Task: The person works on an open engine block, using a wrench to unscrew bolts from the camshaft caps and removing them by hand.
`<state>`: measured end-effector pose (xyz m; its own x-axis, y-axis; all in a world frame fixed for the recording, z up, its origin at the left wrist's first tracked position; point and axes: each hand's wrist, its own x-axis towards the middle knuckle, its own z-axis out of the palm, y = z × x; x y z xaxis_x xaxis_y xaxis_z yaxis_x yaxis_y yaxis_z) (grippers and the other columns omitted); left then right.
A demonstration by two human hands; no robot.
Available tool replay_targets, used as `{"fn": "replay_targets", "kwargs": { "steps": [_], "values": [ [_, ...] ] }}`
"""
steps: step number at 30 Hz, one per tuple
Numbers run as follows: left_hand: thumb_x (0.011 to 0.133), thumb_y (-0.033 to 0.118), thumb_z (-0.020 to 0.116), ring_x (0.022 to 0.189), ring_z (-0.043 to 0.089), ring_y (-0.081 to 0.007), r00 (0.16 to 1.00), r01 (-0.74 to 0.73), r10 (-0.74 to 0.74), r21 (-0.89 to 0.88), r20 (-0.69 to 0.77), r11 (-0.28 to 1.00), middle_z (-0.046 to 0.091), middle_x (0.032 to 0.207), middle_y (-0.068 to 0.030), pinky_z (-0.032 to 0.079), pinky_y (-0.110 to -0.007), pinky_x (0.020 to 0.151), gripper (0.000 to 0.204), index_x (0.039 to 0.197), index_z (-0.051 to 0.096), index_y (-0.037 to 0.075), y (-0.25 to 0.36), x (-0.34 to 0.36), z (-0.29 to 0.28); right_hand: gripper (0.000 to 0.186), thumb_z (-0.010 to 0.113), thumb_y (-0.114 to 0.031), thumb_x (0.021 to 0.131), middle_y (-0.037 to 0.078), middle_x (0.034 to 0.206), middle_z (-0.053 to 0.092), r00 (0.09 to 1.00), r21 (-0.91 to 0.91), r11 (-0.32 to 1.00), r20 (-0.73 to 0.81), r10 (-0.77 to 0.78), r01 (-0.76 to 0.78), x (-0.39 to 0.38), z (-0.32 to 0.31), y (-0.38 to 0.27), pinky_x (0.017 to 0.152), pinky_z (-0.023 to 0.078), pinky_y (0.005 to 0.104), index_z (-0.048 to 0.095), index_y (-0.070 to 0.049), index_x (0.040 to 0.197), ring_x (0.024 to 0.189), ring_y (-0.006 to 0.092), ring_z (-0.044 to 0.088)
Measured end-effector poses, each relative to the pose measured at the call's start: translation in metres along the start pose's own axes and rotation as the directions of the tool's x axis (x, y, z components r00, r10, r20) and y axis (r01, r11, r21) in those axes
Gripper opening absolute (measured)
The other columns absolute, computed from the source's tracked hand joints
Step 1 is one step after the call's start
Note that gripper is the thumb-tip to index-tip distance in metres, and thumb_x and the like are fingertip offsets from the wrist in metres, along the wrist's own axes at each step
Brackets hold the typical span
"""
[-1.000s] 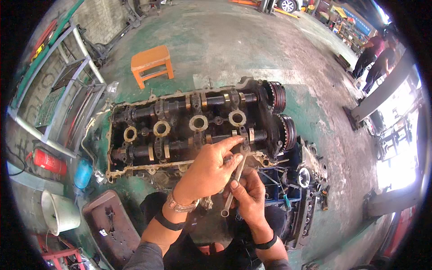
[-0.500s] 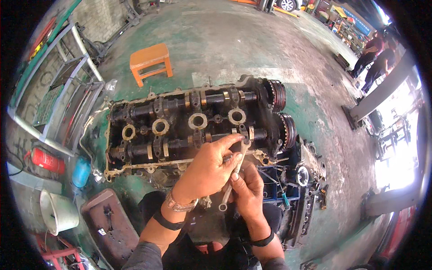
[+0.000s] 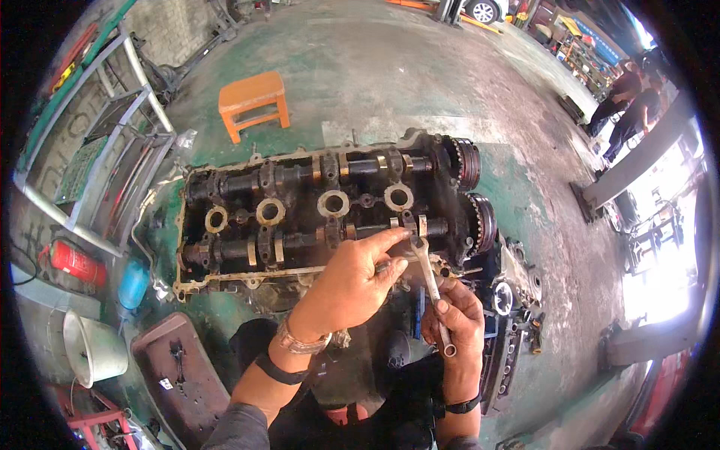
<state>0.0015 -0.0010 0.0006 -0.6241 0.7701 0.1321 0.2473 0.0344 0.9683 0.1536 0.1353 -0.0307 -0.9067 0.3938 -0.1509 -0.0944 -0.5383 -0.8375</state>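
Observation:
A combination wrench (image 3: 430,285) slants over the near edge of an engine cylinder head (image 3: 330,202). My right hand (image 3: 457,319) is closed round its shank near the ring end. The open jaw sits at a bearing cap (image 3: 409,220) on the near camshaft (image 3: 300,244). My left hand (image 3: 356,274) reaches over the near edge, its index fingertip at the wrench's jaw. The thumb lies just below, with a small greyish piece between it and the index finger that I cannot make out. The other left fingers are hidden.
Two toothed cam gears (image 3: 480,221) stick out at the right end. An orange stool (image 3: 253,97) stands beyond. At left are a fire extinguisher (image 3: 77,262), blue bottle (image 3: 133,285), white bucket (image 3: 97,349) and brown tray (image 3: 180,382). Engine parts (image 3: 517,281) lie at right; people (image 3: 630,105) work farther off.
My right hand has swung right with the wrench's ring end, away from my left hand. The left hand has stayed near the jaw, its thumb now clear of the shank.

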Motion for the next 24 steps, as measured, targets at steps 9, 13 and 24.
{"fn": "replay_targets", "kwargs": {
  "steps": [9, 13, 24],
  "values": [
    [0.093, 0.005, 0.058, 0.089, 0.06, -0.0099, 1.0, -0.029, 0.028, -0.024, -0.004, 0.999, 0.065, 0.11, -0.0081, 0.05, -0.027, 0.077, 0.035, 0.127, 0.054, -0.004, -0.003, -0.001, 0.001, 0.035, 0.06, -0.007, 0.092, 0.003, 0.081, 0.063, 0.997, -0.214, 0.974, -0.007, -0.072, 0.069, -0.007, 0.026, 0.019, 0.059, 0.046, 0.0212, 0.047, 0.004, 0.122, 0.067, 0.0081, 0.058],
    [0.089, 0.008, 0.062, 0.072, 0.062, -0.0174, 0.995, -0.088, 0.085, -0.052, -0.059, 0.995, 0.066, 0.088, -0.0255, 0.05, -0.032, 0.066, 0.036, 0.121, 0.055, -0.006, -0.008, 0.002, 0.004, 0.038, 0.06, -0.008, 0.092, 0.005, 0.084, 0.064, 0.997, -0.119, 0.99, -0.023, -0.078, 0.075, -0.01, 0.035, 0.033, 0.066, 0.049, 0.0237, 0.045, 0.004, 0.125, 0.073, 0.0108, 0.061],
    [0.089, 0.01, 0.061, 0.064, 0.056, -0.0147, 0.998, -0.04, 0.037, -0.072, -0.042, 0.997, 0.065, 0.081, -0.0254, 0.049, -0.032, 0.064, 0.035, 0.12, 0.055, -0.006, -0.008, 0.0, 0.003, 0.038, 0.058, -0.01, 0.093, 0.007, 0.08, 0.063, 0.983, -0.151, 0.977, -0.076, -0.165, 0.152, -0.01, 0.044, 0.046, 0.057, 0.047, 0.0231, 0.041, 0.002, 0.125, 0.065, 0.0103, 0.058]
  ]
}}
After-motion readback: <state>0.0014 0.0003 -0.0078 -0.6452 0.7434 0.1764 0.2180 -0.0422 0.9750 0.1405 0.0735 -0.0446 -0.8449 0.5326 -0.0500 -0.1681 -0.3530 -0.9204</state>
